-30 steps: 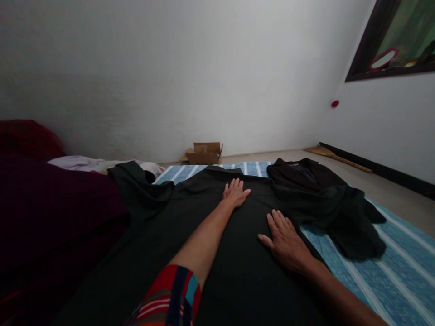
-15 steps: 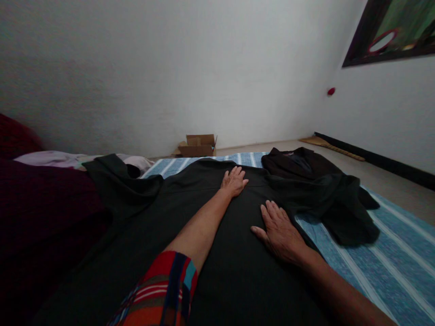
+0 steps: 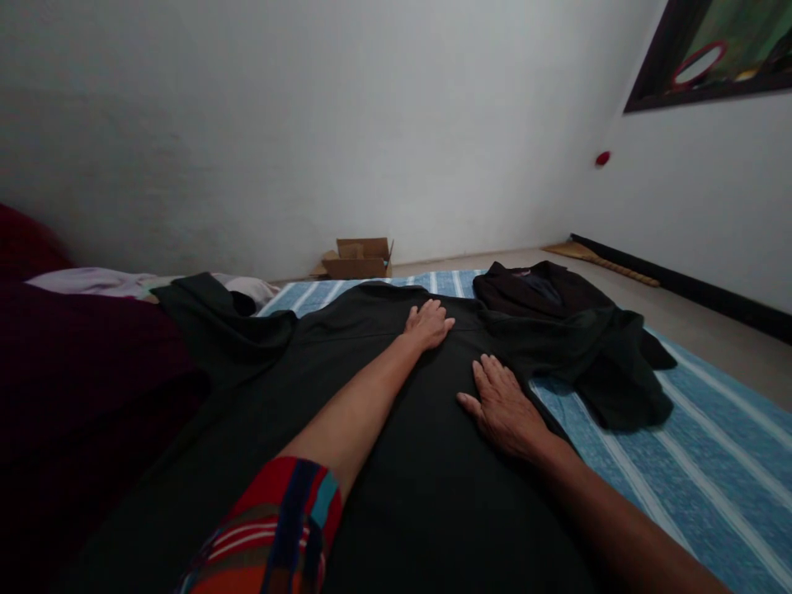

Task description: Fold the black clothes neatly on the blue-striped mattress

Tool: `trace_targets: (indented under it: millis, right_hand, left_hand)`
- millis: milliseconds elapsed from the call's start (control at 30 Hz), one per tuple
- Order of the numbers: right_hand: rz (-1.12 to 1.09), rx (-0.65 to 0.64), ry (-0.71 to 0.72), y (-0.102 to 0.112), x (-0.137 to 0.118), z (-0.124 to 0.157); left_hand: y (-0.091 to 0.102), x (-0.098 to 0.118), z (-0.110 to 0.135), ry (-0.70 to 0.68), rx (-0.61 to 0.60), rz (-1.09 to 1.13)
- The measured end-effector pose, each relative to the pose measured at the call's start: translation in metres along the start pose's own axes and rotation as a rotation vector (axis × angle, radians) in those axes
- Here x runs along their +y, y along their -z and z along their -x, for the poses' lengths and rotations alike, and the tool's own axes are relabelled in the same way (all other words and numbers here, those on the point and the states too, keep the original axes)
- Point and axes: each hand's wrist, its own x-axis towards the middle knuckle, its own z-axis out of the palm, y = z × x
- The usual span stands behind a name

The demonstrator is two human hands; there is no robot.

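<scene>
A dark green-black long-sleeved shirt [image 3: 346, 371] lies spread face down before me, its collar at the far end and its sleeves out to both sides. My left hand [image 3: 427, 324] rests palm down on its upper back, just below the collar, fingers extended. Nearer to me and to the right, my right hand [image 3: 504, 404] presses flat on the shirt with thumb and fingers apart. Neither hand holds anything. The shirt's right sleeve [image 3: 619, 371] lies loosely bunched, overlapping a dark brown folded garment [image 3: 525, 289]. The lower end of the shirt fades into shadow.
Under the shirt is a blue and white striped sheet [image 3: 723, 462]. Dark maroon cloth [image 3: 80, 371] and pale cloth [image 3: 99, 283] lie at the left. An open cardboard box [image 3: 355, 266] stands against the wall. A straw-coloured broom [image 3: 600, 257] lies on the floor at the right.
My hands keep nearly the same places on the shirt, both still flat. The view has shifted slightly, and the right sleeve appears a little nearer the middle.
</scene>
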Motion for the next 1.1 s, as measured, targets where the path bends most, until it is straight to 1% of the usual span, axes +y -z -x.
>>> trace_targets:
  millis: [67,167,300,367,467,533,600,667,767,900,1000,1100]
  right_hand:
    - [0.002,0.016,0.000,-0.001,0.003,-0.001]
    - [0.027,0.044,0.024,-0.002,0.007,-0.003]
    - [0.049,0.059,0.040,0.003,0.007,-0.004]
    - [0.053,0.059,0.036,0.010,0.005,-0.003]
    - [0.051,0.071,0.009,0.023,-0.001,0.001]
    - [0.046,0.097,-0.036,0.029,-0.008,0.005]
    - [0.042,0.123,-0.095,0.030,-0.018,0.011]
    - [0.042,0.128,-0.137,0.026,-0.028,0.019]
    - [0.058,0.104,-0.154,0.013,-0.037,0.035]
    - [0.094,0.067,-0.214,0.004,-0.028,0.049]
    - [0.108,0.053,-0.258,0.005,-0.018,0.051]
    - [0.116,0.050,-0.285,0.006,-0.014,0.050]
  left_hand:
    - [0.007,0.008,0.027,-0.031,-0.022,-0.006]
    - [0.015,0.018,0.076,-0.073,-0.074,0.002]
    - [0.017,0.028,0.138,-0.070,-0.162,0.053]
    - [0.016,0.032,0.161,-0.043,-0.177,0.073]
    - [0.012,0.038,0.187,-0.022,-0.179,0.096]
    - [0.007,0.042,0.200,-0.021,-0.168,0.099]
    - [0.001,0.045,0.209,-0.023,-0.139,0.084]
    - [-0.007,0.047,0.214,-0.026,-0.095,0.061]
    - [-0.014,0.048,0.218,-0.023,-0.049,0.045]
    - [-0.016,0.047,0.219,-0.028,-0.034,0.057]
    - [-0.014,0.048,0.220,-0.035,-0.026,0.064]
    - [-0.014,0.048,0.221,-0.042,-0.021,0.061]
